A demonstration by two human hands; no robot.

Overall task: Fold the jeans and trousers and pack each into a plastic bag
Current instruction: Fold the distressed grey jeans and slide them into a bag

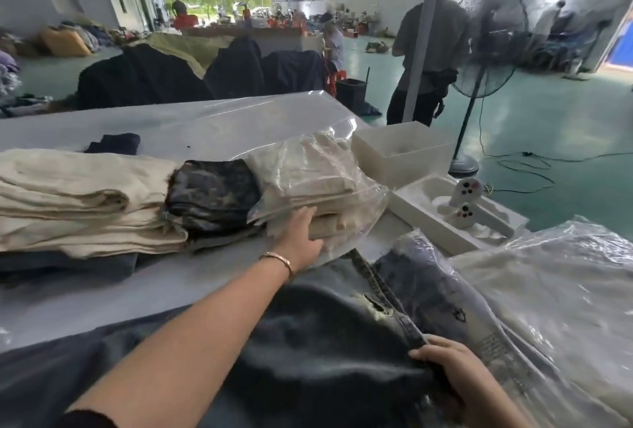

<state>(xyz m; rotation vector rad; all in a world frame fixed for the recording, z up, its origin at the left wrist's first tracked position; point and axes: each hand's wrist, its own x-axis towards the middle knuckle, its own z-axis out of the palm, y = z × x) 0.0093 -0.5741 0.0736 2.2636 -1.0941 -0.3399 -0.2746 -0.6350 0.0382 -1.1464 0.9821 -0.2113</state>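
Observation:
My left hand reaches forward and grips the near edge of folded beige trousers that sit inside a clear plastic bag on the table. My right hand holds the waistband of dark grey jeans spread across the near table edge. To the left lies a stack of folded beige trousers, with a folded dark patterned pair beside it. At the right lie bagged dark jeans and a bagged pale garment.
White open boxes and a white tray stand at the table's right side. A sheet of clear plastic covers the far table. A standing fan, floor cables, a person and dark garment piles lie beyond.

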